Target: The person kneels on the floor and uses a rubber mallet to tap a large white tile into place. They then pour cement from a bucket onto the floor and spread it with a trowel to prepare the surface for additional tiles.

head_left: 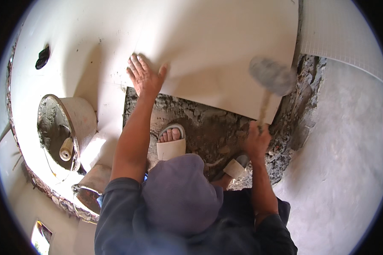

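Grey cap [181, 191] is closest, at the near side of the large tile [225, 46]. Left hand [144, 80] lies, fingers apart, on its left corner; right hand [257, 138] clamps the mallet [273, 76] near its right edge. Light, even taps seem best.

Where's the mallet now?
In the head view, the mallet is right of centre, in the right hand, its blurred head near the right edge of the large tile.

A large bucket [84, 115] stands near a smaller bucket [98, 177], a black object [42, 58] lying farther off.
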Demonstrator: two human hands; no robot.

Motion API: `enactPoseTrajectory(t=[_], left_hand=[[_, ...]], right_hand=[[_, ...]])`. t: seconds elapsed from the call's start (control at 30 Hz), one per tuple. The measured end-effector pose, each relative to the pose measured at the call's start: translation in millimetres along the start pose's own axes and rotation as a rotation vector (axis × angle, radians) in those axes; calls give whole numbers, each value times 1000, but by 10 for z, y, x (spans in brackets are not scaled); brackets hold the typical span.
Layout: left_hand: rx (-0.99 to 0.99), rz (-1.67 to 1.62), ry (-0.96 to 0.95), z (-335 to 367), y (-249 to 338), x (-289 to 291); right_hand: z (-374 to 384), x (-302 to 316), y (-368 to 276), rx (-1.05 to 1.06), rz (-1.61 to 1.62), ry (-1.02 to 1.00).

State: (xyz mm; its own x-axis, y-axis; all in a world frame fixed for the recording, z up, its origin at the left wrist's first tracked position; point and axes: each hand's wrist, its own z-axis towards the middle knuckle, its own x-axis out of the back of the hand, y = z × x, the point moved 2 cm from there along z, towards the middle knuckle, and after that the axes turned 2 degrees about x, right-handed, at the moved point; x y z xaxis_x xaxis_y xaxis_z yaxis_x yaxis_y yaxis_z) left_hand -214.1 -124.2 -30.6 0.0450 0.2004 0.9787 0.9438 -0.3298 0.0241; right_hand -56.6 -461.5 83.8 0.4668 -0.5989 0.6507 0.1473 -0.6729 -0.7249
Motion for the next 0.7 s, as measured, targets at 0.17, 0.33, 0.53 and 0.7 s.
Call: enactPoseTrajectory(t=[0.17,0.33,0.53,0.7], left_hand=[[-18,-21,39,8,-11,-20],[-15,0,58,17,-15,-42],[-17,-26,49,14,0,-19],[-18,-55,72,21,-1,-3]], right_hand=[[-110,-20,26,232,41,-25],[-176,-205,102,38,-97,-159],[-140,-235,25,171,31,-243],[18,-220,-69,32,-61,-119]])
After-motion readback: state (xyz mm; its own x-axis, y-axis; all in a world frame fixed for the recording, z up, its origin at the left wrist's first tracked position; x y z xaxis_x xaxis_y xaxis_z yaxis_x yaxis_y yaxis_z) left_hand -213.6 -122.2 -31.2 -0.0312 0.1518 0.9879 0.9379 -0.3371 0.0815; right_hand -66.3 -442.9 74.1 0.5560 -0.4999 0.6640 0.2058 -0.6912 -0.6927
